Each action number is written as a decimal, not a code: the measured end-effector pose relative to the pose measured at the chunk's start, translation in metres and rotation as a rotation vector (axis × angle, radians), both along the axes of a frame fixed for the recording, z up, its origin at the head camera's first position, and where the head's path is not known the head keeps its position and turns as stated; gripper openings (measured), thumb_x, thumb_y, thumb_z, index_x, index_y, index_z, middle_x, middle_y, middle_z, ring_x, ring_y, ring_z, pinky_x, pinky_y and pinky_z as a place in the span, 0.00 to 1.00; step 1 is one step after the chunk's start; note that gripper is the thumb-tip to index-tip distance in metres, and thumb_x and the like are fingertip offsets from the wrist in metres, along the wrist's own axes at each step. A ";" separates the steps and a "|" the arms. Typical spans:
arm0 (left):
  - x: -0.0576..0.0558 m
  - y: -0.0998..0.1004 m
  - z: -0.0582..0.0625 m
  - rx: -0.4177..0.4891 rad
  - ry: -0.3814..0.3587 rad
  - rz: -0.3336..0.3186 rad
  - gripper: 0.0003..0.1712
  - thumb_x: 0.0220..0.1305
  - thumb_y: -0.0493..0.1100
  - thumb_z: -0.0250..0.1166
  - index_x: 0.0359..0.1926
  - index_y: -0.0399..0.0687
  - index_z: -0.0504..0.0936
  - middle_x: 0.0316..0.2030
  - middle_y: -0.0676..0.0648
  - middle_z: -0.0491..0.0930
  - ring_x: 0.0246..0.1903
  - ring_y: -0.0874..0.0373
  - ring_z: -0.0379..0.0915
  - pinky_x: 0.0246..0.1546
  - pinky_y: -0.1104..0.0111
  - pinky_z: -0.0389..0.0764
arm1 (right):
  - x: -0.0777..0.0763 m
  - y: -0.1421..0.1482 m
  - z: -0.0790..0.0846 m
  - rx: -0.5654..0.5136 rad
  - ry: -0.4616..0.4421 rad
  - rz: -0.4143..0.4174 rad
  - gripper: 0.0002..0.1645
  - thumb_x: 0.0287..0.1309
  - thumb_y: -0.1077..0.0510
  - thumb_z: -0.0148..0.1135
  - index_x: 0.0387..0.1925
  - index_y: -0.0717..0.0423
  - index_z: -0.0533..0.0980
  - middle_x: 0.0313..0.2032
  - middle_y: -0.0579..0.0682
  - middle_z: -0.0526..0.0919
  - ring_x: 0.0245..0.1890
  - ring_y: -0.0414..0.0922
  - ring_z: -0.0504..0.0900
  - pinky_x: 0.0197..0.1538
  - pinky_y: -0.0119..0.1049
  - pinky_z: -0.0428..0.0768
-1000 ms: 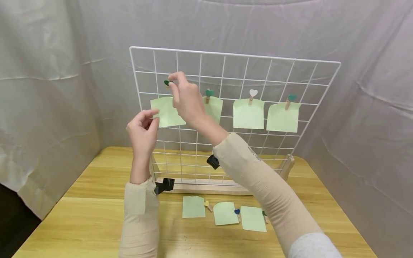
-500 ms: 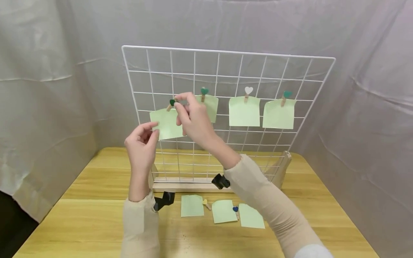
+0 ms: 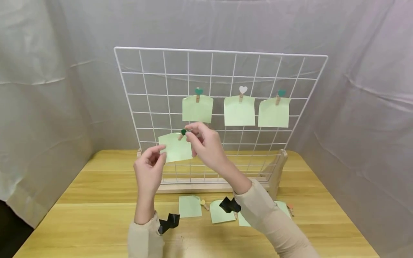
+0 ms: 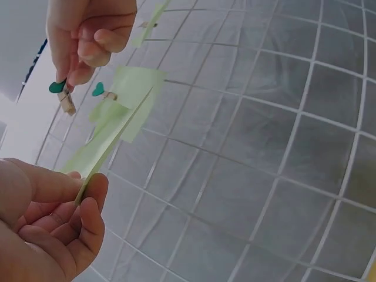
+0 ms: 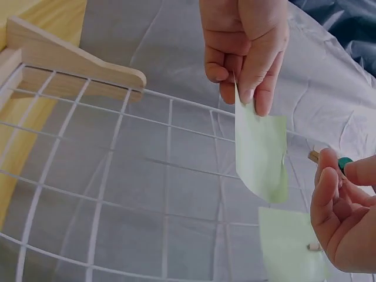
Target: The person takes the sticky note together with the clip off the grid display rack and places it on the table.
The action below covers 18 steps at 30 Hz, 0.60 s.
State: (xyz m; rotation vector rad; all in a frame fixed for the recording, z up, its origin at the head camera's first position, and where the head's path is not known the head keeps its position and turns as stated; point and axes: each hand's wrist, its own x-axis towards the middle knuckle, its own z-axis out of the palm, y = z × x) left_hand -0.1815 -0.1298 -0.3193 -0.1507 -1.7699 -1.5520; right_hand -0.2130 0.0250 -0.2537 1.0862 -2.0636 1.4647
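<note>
Pale green note (image 3: 176, 149), in front of the wire grid (image 3: 167, 95) | left hand (image 3: 149, 166): pinches the note's left edge | right hand (image 3: 209, 146): pinches the green-heart peg (image 3: 183, 132), apart from the note | handling: a light edge grip should avoid creasing; best square the peg to the top edge

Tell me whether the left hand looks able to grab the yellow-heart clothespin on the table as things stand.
Probably not yet: the left hand pinches a pale green note. The yellow-heart clothespin lies uncovered on the table, so with that hand freed, the way looks open.
</note>
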 end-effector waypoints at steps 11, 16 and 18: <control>0.006 0.003 -0.017 0.014 -0.082 -0.010 0.09 0.52 0.25 0.60 0.36 0.31 0.80 0.23 0.39 0.75 0.20 0.64 0.67 0.20 0.79 0.69 | 0.005 0.017 -0.027 -0.053 -0.132 -0.070 0.10 0.55 0.70 0.55 0.39 0.69 0.77 0.30 0.57 0.78 0.13 0.49 0.73 0.13 0.33 0.71; 0.008 0.004 -0.025 0.001 -0.124 -0.035 0.09 0.52 0.25 0.59 0.36 0.31 0.80 0.25 0.38 0.77 0.21 0.64 0.68 0.21 0.79 0.70 | 0.004 0.023 -0.041 -0.043 -0.164 -0.087 0.10 0.54 0.70 0.56 0.39 0.68 0.78 0.24 0.53 0.77 0.13 0.51 0.72 0.13 0.36 0.72; 0.008 0.005 -0.029 0.000 -0.148 -0.048 0.09 0.52 0.25 0.59 0.36 0.31 0.80 0.23 0.39 0.76 0.21 0.64 0.68 0.21 0.79 0.70 | 0.004 0.024 -0.046 -0.047 -0.178 -0.087 0.10 0.54 0.70 0.56 0.39 0.68 0.78 0.25 0.53 0.78 0.12 0.50 0.73 0.13 0.34 0.71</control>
